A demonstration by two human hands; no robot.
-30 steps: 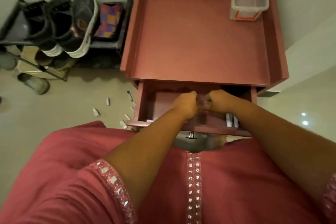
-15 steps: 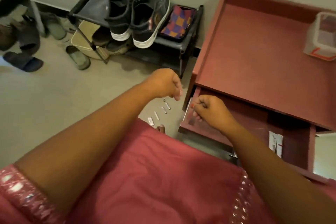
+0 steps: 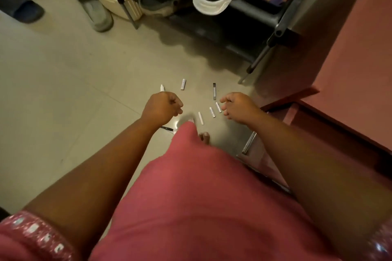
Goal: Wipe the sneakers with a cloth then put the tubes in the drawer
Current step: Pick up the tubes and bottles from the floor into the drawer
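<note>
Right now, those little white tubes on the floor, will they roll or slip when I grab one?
The white tubes look round and slim, so a nudge probably rolls them on the glossy floor. They seem light; a pinch should lift one.

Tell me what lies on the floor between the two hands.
Head view: between left hand and right hand lie three small white tubes on bare floor.
</note>
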